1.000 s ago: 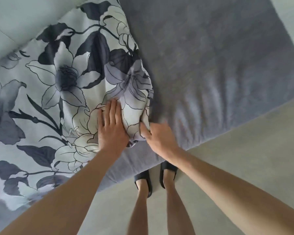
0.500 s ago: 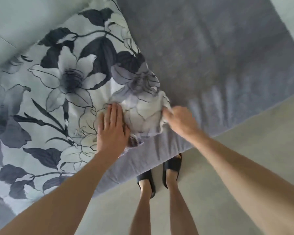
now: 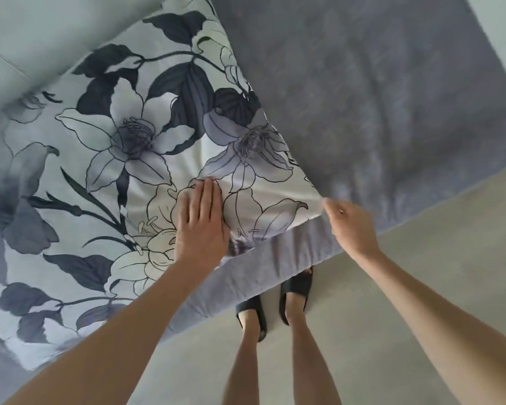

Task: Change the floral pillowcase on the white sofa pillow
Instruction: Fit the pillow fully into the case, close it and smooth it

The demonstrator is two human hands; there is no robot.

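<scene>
Floral pillowcase [image 3: 135, 147] covers its pillow.

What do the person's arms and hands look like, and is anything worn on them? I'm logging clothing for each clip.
Both forearms are bare as far as the frame shows, with no sleeves in view. The left hand and right hand carry no gloves, and I can see no rings, watch or bracelet. The only clothing visible is a pair of black slide sandals on the feet.
</scene>
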